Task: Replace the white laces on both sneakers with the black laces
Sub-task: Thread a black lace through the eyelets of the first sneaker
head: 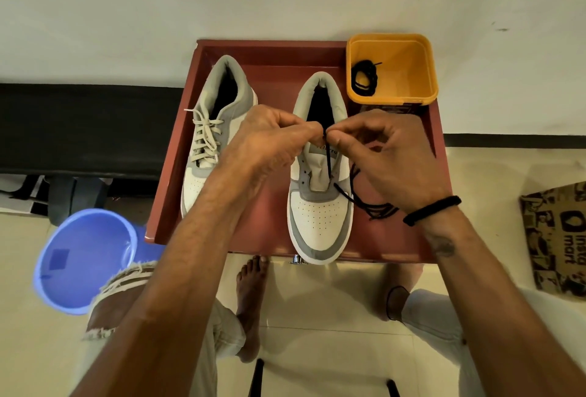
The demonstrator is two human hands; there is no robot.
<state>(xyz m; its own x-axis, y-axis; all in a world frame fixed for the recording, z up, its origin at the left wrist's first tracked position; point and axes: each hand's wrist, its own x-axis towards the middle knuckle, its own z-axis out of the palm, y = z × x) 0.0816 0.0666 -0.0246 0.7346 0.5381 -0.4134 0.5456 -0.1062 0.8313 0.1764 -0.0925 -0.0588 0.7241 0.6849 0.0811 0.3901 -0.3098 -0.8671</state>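
Between your fingertips: both of your hands meet over the tongue of the right sneaker (320, 219), pinching one end of the black lace (328, 162).
Your left hand (269, 139): fingers curled in, thumb and forefinger closed on the lace end at its upper tip.
Your right hand (390, 155): fingers bent, thumb and forefinger nipping the same lace end just beside your left fingertips; a black band sits on that wrist.
Below your fingers: the black lace runs down the tongue to the lowest eyelets, crosses the front of the shoe, and its loose remainder lies bunched on the red tray (279, 79) under your right wrist.
Left of your fingers: the left sneaker (209, 143) stands apart on the tray with its white laces (206, 136) in place, untouched.
Beyond your right fingers: the yellow tub (409, 79) sits at the tray's far corner, and the spare black lace (364, 79) lies coiled inside it, well apart from your hands.
Down by your left forearm: a blue bucket (85, 257) stands on the floor beside the tray.
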